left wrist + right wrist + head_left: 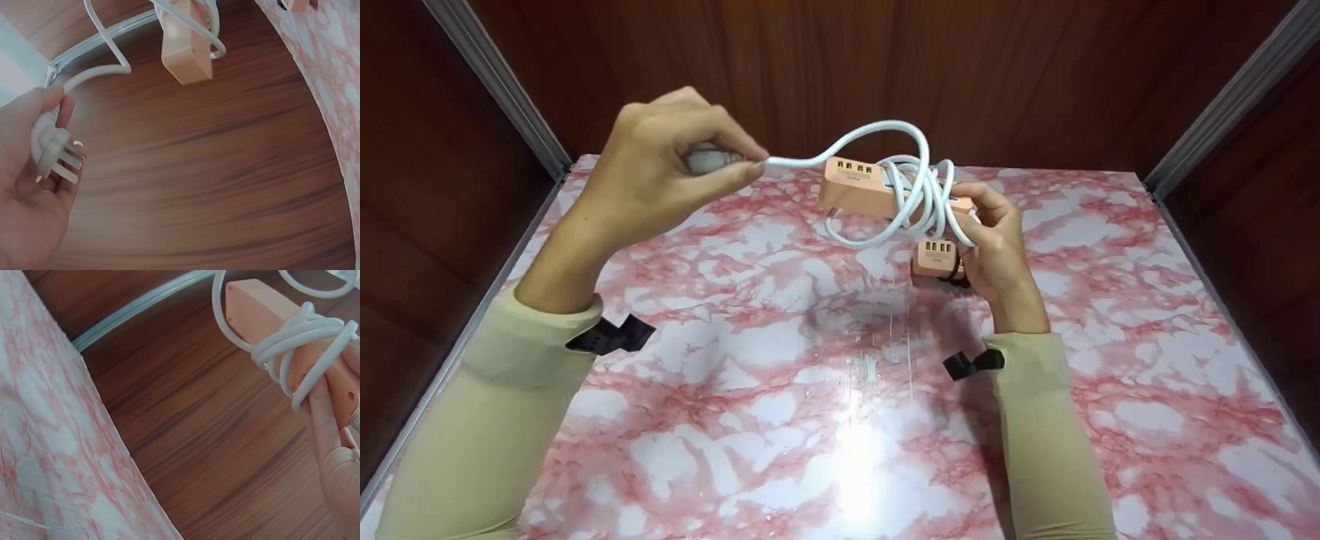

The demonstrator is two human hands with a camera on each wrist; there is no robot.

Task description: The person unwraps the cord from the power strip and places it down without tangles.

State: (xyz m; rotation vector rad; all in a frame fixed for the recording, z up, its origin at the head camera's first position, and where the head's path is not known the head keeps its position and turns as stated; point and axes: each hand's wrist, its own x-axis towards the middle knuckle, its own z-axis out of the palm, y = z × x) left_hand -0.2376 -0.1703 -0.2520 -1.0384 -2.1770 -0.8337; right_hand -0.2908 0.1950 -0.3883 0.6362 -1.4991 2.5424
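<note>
An orange power strip (855, 187) with USB ports is held above the table by my right hand (997, 240), whose fingers and thumb grip its right end. Several loops of white cord (919, 199) are wound round the strip's middle, as the right wrist view also shows. My left hand (660, 165), raised to the left, pinches the cord's free end at the white three-pin plug (53, 149). In the left wrist view the plug's pins point away from the palm. Between the hands the cord runs in a loose arc over the strip.
Below my right hand, a second orange power strip (936, 259) with a black cord or band round it lies on the red-and-white marbled table (780, 360). Dark wood panels (735, 67) with metal corner rails enclose the back and sides.
</note>
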